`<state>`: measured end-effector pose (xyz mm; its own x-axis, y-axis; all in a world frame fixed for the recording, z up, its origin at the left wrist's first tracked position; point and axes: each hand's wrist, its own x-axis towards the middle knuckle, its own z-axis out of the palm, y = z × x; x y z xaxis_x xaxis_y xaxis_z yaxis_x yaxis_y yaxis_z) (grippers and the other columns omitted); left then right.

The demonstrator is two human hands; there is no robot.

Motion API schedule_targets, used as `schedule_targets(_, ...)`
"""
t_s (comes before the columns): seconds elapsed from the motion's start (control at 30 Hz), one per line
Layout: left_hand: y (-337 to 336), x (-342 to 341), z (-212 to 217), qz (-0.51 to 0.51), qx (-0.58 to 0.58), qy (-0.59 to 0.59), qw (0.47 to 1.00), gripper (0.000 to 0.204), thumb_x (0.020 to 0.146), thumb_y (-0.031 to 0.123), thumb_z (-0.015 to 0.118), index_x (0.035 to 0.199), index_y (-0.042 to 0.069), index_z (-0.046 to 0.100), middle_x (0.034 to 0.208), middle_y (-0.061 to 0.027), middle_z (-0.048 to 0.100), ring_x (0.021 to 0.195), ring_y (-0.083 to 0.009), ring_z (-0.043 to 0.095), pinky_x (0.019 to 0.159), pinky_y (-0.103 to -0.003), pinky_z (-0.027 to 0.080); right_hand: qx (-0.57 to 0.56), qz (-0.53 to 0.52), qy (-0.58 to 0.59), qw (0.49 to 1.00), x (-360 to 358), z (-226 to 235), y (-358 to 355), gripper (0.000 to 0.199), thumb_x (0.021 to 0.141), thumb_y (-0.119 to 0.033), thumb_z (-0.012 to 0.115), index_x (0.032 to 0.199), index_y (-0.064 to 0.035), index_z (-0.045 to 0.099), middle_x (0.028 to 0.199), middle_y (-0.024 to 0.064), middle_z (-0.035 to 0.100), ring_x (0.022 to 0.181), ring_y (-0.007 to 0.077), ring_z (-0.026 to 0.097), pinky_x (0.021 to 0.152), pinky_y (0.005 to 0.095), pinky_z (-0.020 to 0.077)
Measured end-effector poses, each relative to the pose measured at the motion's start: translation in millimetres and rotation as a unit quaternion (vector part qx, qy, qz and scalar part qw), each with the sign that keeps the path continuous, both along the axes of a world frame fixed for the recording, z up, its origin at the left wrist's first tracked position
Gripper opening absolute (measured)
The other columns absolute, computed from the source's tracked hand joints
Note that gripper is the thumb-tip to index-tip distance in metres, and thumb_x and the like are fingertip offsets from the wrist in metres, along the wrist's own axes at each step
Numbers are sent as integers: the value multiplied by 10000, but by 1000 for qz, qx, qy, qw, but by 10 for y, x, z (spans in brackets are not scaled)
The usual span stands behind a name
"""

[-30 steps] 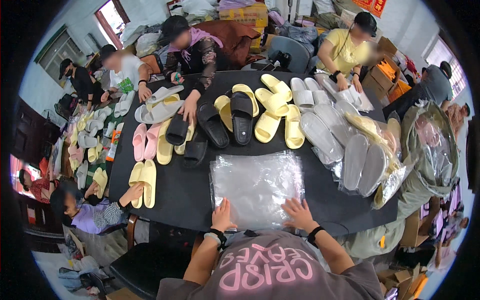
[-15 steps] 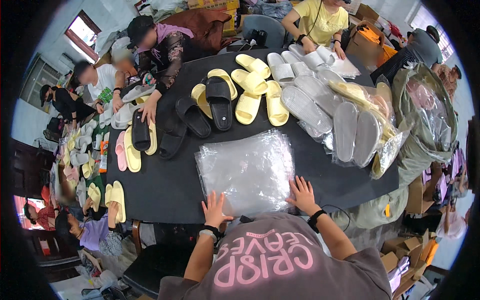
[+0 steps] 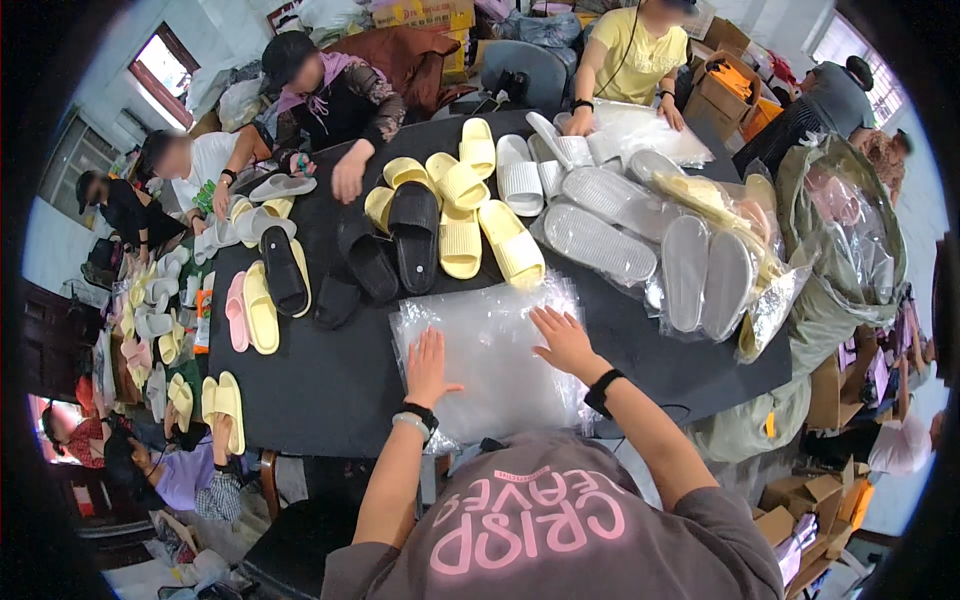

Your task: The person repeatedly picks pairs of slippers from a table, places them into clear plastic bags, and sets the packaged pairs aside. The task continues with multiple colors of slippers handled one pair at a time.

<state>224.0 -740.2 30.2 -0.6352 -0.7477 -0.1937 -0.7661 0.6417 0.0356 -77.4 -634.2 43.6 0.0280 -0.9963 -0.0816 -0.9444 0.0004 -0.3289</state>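
A stack of clear plastic bags (image 3: 480,375) lies on the black table (image 3: 310,395) in front of me. My left hand (image 3: 428,368) rests flat on its left side, fingers stretched out and thumb apart. Across the stack, my right hand (image 3: 565,345) lies with spread fingers on its upper right part. Neither hand holds anything. Just beyond the bags are black slippers (image 3: 413,235) and a yellow slipper (image 3: 512,245). Grey slippers in clear bags (image 3: 600,245) lie farther right.
A person in a yellow shirt (image 3: 640,60) handles plastic bags (image 3: 650,135) at the far side. Another person's hand (image 3: 350,172) is over the table at far left. A large green sack (image 3: 845,215) of bagged slippers stands at right. At left, a hand holds yellow slippers (image 3: 230,410).
Both my hands have slid forward from the stack's near edge onto its top. The slippers beyond it sit differently in view, and the far-left person's hand has left the black slipper.
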Motion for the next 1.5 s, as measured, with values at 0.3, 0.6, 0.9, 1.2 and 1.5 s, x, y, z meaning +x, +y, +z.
schedule_targets(0.3,-201,36,-251,51,81,-64,993,1389,423,667,778,1445,-20,136,1522,-177,159,1414,-271,157,1124,-511,124,142,-26,101,984,-87,-383,-68,826,803,-628,526,1447,-177,273,1524,6,214,1409,246,170,1106,525,194)
schedule_targets(0.6,167,674,-537,327,54,253,909,1226,560,540,814,1411,-77,183,1444,-279,242,1339,-396,252,1104,-471,211,-7,-296,-172,940,-73,-391,582,937,807,-562,593,1454,-35,168,1487,217,202,1364,380,217,1090,481,234)
schedule_targets(0.9,397,469,-671,374,149,266,876,1263,596,549,795,1401,-133,101,1442,-323,207,1354,-406,218,1116,-418,205,170,-190,-174,951,-11,-433,850,944,784,-481,641,1436,12,170,1465,226,263,1337,389,281,1082,425,290)
schedule_targets(1.2,778,390,9,8,92,53,994,1146,568,561,782,1468,138,213,1497,-206,188,1374,-384,189,1057,-610,170,-56,-436,-553,708,-1317,-402,222,683,827,-311,664,1334,48,381,1360,204,436,1218,309,467,1009,359,389)
schedule_targets(1.5,970,356,-300,18,149,-2,989,1086,545,487,821,1451,256,269,1514,-158,186,1371,-405,201,1028,-661,185,-34,-496,-828,259,-1409,-712,-678,817,819,-324,705,1411,-39,219,1478,154,189,1333,259,250,1075,356,262)
